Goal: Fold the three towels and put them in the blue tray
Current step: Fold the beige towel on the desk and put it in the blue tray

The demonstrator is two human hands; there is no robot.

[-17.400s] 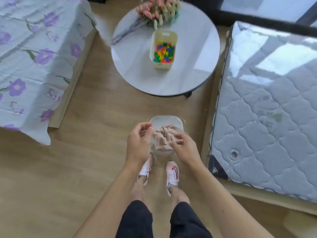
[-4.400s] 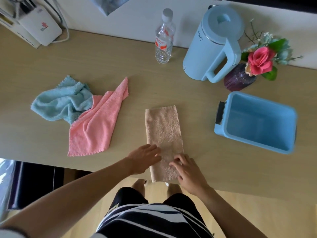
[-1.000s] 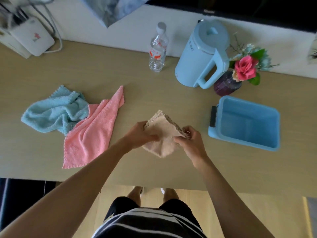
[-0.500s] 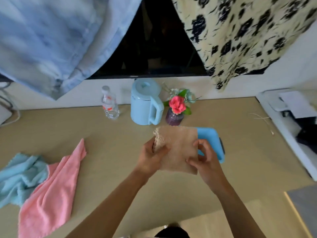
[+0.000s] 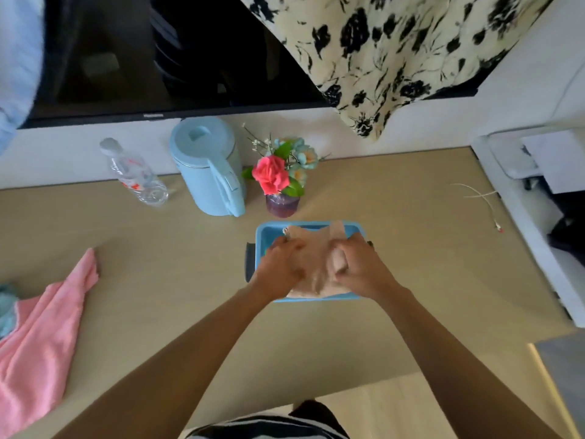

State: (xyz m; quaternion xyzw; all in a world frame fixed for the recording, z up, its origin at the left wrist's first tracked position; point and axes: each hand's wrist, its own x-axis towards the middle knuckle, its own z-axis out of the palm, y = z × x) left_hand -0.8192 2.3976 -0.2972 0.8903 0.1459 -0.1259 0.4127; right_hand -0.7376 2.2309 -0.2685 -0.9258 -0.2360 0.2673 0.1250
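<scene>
The folded beige towel (image 5: 313,258) is down inside the blue tray (image 5: 264,233) at the middle of the wooden desk. My left hand (image 5: 280,264) holds its left side and my right hand (image 5: 361,267) holds its right side, both over the tray. The towel's far corners stick up above the tray's back rim. A pink towel (image 5: 41,337) lies unfolded at the desk's left edge. Only a corner of the light blue towel (image 5: 6,308) shows beside it at the frame's left border.
A light blue kettle (image 5: 209,167), a plastic water bottle (image 5: 136,175) and a vase with a red rose (image 5: 278,185) stand along the wall behind the tray. A thin white cable (image 5: 478,198) lies at the right. A white printer (image 5: 531,198) stands at the desk's right end.
Both hands have carried the folded beige towel from in front of the tray down into it. The view has shifted right, so the pink and blue towels sit further left.
</scene>
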